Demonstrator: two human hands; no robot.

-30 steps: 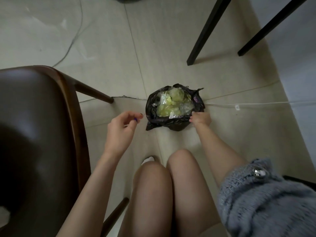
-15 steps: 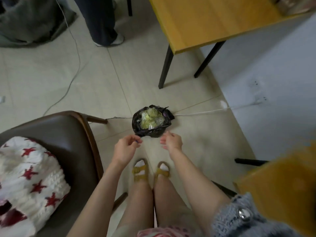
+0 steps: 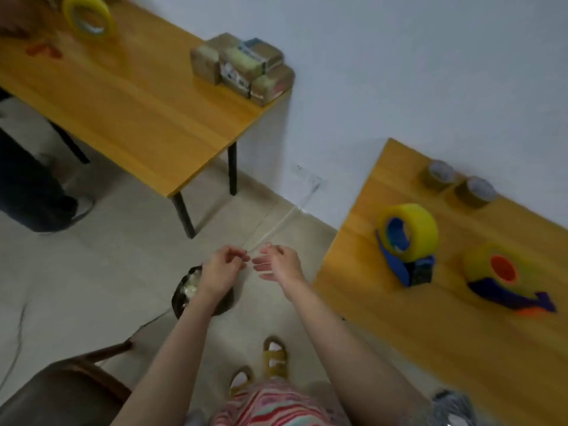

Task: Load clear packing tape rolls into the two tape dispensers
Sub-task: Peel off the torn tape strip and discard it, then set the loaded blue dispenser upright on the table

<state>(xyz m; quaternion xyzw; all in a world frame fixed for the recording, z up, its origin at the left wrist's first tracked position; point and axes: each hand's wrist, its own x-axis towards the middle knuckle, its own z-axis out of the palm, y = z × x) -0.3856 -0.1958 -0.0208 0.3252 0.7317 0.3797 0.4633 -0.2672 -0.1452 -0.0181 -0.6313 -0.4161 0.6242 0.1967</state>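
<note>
Two tape dispensers lie on the yellow table [image 3: 430,348] at my right. The blue dispenser [image 3: 408,272] carries a clear yellowish tape roll [image 3: 415,222]. The dispenser with the orange hub [image 3: 504,269] also has a roll on it and a purple handle. My left hand [image 3: 222,269] and my right hand [image 3: 276,264] hang close together over the floor, left of that table. Their fingers are loosely curled, the tips nearly touching, and I see nothing held in them. Motion blur softens the hands.
Two small brown tape rolls [image 3: 439,176] [image 3: 475,192] stand at the right table's back. A second yellow table [image 3: 138,118] holds another tape roll [image 3: 89,16] and wrapped boxes [image 3: 242,69]. A black bag [image 3: 184,293], a chair [image 3: 61,392] and a white cable [image 3: 276,229] are below; a person's leg [image 3: 27,186] stands left.
I have risen from crouching at the black bag. My right hand let go of the bag's rim, both hands came up together, and the tables with the dispensers came into view.
</note>
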